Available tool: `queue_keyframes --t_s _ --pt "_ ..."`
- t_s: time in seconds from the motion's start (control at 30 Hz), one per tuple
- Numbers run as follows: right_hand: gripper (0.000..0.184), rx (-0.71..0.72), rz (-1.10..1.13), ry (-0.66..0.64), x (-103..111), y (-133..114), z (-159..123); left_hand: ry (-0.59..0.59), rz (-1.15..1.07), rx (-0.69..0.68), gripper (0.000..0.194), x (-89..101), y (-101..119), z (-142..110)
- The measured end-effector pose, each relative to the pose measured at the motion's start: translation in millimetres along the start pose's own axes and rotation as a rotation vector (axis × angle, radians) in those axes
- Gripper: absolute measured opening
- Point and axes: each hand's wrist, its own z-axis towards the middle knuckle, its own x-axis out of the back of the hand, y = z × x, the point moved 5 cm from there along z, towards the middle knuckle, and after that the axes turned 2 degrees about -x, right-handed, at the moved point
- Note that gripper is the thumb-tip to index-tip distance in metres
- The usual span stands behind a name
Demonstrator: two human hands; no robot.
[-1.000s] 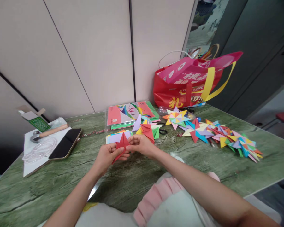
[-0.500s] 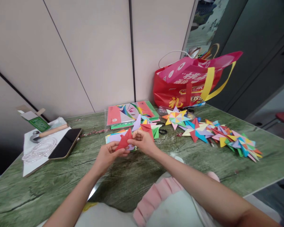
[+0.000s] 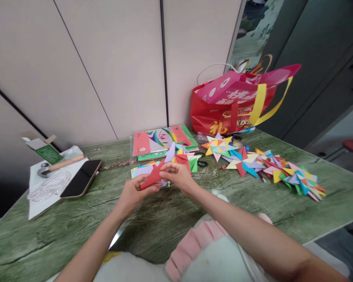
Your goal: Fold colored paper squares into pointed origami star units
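Observation:
Between my two hands is a piece of folded red origami paper (image 3: 153,176), held above the table. My left hand (image 3: 136,192) grips its lower left end between thumb and fingers. The fingertips of my right hand (image 3: 177,174) pinch its right edge. Just below and behind it lies a stack of coloured paper sheets (image 3: 142,170), partly hidden by my hands. Beyond my right hand sit folded paper pieces (image 3: 182,158) in red, purple, green and other colours.
Paper stars (image 3: 219,146) lie in a row on the right. Behind stand paper packs (image 3: 161,141) and a red bag (image 3: 223,107). Black scissors (image 3: 202,163) lie beyond my right hand. On the left are a phone (image 3: 81,178), a hammer (image 3: 63,163), bead strings (image 3: 51,185) and a green box (image 3: 48,153).
The red paper has turned and now looks longer and narrower, lying slantwise between my hands. Both hands stay in nearly the same place and keep their hold.

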Motion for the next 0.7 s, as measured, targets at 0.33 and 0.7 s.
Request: queue_keyframes --t_s 0.33,0.7 --pt "0.033 0.005 0.006 -0.005 -2.3 0.0 -1.1 0.011 -0.056 0.011 0.031 -1.5 -1.7 -0.1" --pt "0.02 0.095 -0.213 -0.14 -13.5 -6.4 -5.9 0.012 0.025 0.081 0.027 1.1 -9.9 -1.1"
